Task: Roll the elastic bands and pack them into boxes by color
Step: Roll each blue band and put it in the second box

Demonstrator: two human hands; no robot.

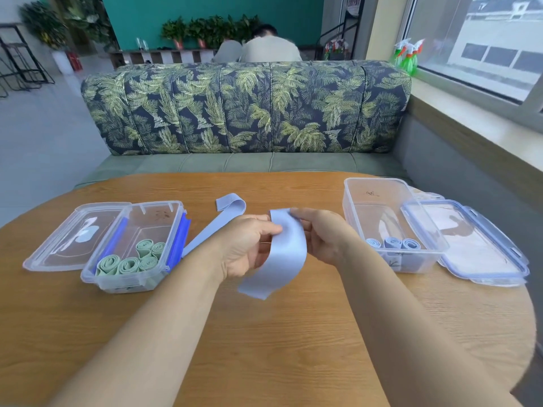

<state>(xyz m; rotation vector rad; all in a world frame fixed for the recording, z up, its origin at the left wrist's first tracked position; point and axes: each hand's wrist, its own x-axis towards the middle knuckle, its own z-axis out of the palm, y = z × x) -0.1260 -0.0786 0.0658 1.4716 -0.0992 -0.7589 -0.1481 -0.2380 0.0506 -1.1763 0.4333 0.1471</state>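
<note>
A light blue elastic band [282, 254] hangs above the middle of the table, its loose end curling down toward me. My left hand [249, 248] pinches it from the left and my right hand [323, 233] pinches its top edge from the right. A second light blue band [211, 227] lies flat on the table behind my left wrist, its far end folded over. The clear box on the left [132, 277] holds several rolled green bands [129, 264]. The clear box on the right [349, 201] holds three rolled blue bands [393, 243].
A clear lid [70, 239] lies left of the green box and a blue-rimmed lid [482, 245] leans against the right box. The round wooden table [264, 333] ends at a leaf-print sofa [246, 110]. A person sits behind the sofa; a window sill runs along the right.
</note>
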